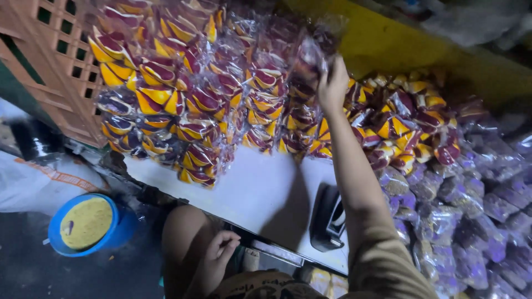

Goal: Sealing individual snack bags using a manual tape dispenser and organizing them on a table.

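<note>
Head view, looking down over a white table (260,188). Right hand (332,83) stretched far across it, fingers closed around the top of a clear packet of maroon-and-yellow pieces (310,61), held up against the far stack. Left hand (219,252) resting near, on the knee, fingers loosely curled, nothing in it.

Far left and centre: a tall stacked row of the same maroon-and-yellow packets (183,99), leaning against a brown lattice crate (52,61) at the far left. Looks orderly and well built up, so a good share of the stacking seems done. Right of the arm: a loose heap of maroon-and-yellow packets (410,127), not yet ordered, and beside it, further right and nearer, a broad pile of purple packets (476,216), also loose. By that reckoning, plenty left.

Near the arm, on the table edge: a dark sealing device (330,218), exact kind hard to tell. Down at near left, on the floor: a blue tub with a yellow-green filling (86,224) and a white sack (33,182) just beside it.
</note>
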